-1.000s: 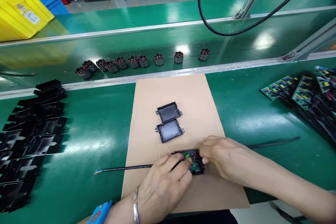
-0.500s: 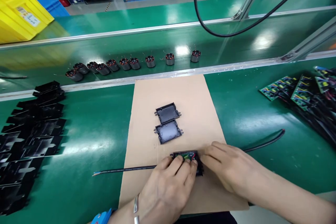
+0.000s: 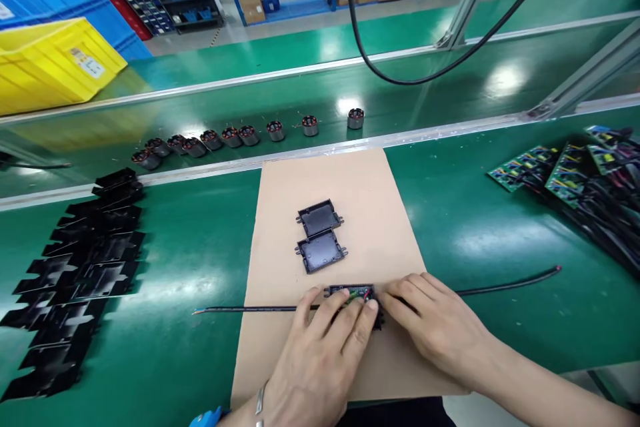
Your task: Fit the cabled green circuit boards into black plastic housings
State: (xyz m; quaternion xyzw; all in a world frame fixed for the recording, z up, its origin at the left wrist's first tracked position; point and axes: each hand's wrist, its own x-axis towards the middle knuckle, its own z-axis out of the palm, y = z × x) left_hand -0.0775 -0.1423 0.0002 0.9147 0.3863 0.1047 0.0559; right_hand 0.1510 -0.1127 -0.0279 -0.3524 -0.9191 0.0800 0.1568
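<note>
My left hand (image 3: 320,353) and my right hand (image 3: 433,323) press with stretched fingers on a small black case (image 3: 353,293) holding a green circuit board. It lies near the front of a brown cardboard sheet (image 3: 350,180). A black cable (image 3: 250,310) runs out of the case to the left, and another black cable (image 3: 510,282) runs to the right. Two empty black case halves (image 3: 320,235) lie side by side just beyond the hands. The fingers hide most of the case.
Stacked black plastic parts (image 3: 75,273) lie at the left. Green circuit boards with cables (image 3: 575,177) are piled at the right. A row of small wound coils (image 3: 240,135) sits on the conveyor belt beyond the rail. A yellow bin (image 3: 50,63) stands far left. A hanging black hose (image 3: 400,73) loops overhead.
Both hands have flattened onto the case, covering more of the circuit board. The right cable has straightened. The coils on the belt have drifted left.
</note>
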